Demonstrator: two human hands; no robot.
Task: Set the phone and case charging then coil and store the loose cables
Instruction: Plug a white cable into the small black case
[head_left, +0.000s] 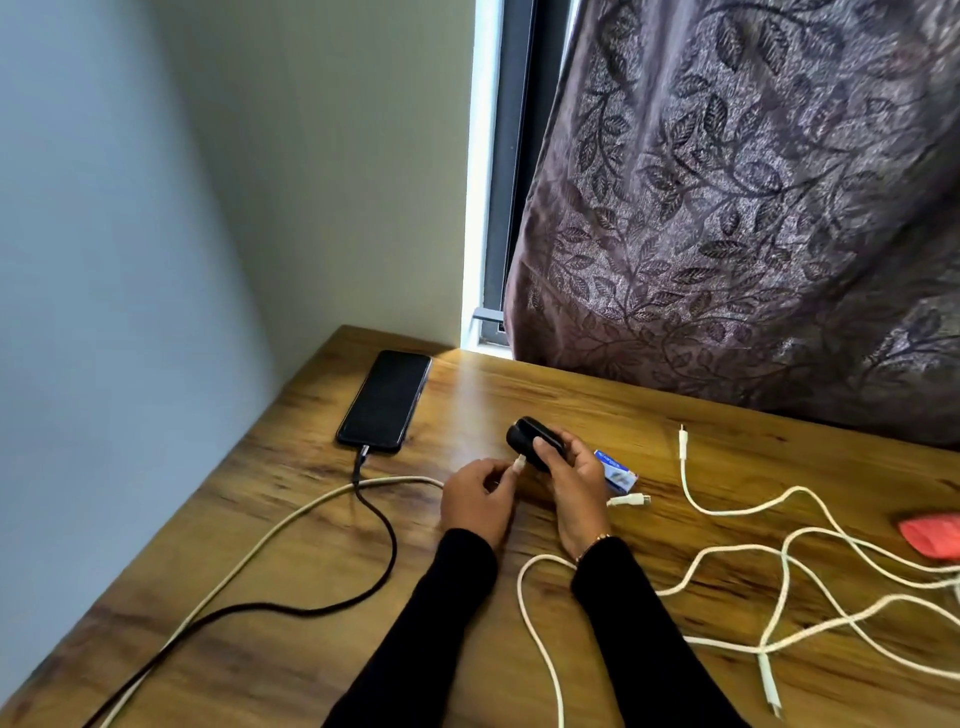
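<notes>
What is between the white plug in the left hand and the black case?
Nothing visible. The left hand pinches the white plug right at the end of the black case, which the right hand holds.

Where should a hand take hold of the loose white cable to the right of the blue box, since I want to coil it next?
Judging by its pose, grip the white cable just behind its far plug, coming from above. That end lies free on the table, apart from the tangle nearer the person, so it should draw out cleanly.
</notes>
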